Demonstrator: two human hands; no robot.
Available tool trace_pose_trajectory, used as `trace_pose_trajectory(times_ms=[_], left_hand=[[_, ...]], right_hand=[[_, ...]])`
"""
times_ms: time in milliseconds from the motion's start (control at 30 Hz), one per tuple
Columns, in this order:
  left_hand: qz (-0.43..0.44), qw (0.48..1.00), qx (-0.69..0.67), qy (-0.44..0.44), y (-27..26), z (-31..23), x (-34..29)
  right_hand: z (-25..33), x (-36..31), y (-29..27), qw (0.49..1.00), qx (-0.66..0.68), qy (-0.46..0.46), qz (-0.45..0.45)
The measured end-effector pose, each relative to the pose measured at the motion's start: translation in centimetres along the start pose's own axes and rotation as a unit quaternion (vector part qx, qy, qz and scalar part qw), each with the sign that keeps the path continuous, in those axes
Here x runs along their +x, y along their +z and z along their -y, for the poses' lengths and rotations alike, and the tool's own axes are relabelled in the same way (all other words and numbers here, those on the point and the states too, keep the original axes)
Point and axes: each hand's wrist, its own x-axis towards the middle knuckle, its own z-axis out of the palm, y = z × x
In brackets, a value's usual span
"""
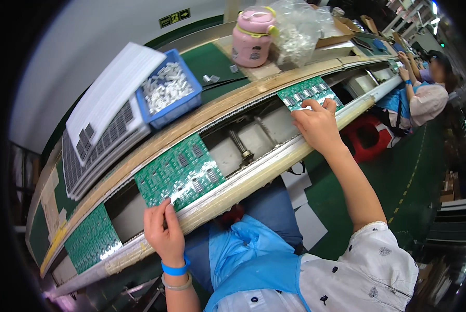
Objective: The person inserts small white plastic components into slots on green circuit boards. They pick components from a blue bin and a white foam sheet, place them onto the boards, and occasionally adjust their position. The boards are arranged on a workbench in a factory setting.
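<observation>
Three green circuit boards lie along a conveyor rail. My left hand [164, 229], with a blue wristband and a bangle, is at the near edge of the middle circuit board [178, 169]. Its thumb and index finger are bent close together; what they hold, if anything, is too small to make out. Over the near edge of the right circuit board [308, 93] bends my right hand [318, 124], fingers curled and their tips partly hidden. Dark chips sit on both boards. The left circuit board [92, 236] lies apart from my hands.
A blue bin [173, 106] of small white parts stands beyond the rail, beside stacked white trays [105, 99]. Farther right are a pink jug [252, 39] and a clear bag of white parts [298, 39]. A co-worker [423, 99] sits far right, near a red stool [368, 138].
</observation>
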Motion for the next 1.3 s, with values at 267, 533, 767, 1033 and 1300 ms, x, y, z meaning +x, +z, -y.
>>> trace_pose_trajectory(times_ms=[267,533,767,1033,1300], left_hand=[[-0.002,1.0,0.003,-0.008,0.2,-0.2,0.2],[-0.002,0.998,-0.022,-0.064,-1.6,-0.7,2.0],[0.017,0.994,-0.032,-0.101,-4.7,-0.4,5.5],[0.128,0.912,-0.318,-0.227,-3.9,0.1,11.4],[0.212,0.844,-0.443,-0.213,-2.5,-0.7,15.2]], right_hand=[[-10.3,-2.0,2.6,0.989,-0.123,0.078,0.007],[-20.3,-4.1,4.2,0.946,-0.234,0.189,0.121],[-22.1,-2.6,3.9,0.933,-0.255,0.161,0.198],[-3.0,8.6,-0.4,0.963,0.228,0.08,0.115],[8.8,17.5,-0.8,0.929,0.365,-0.063,-0.002]])
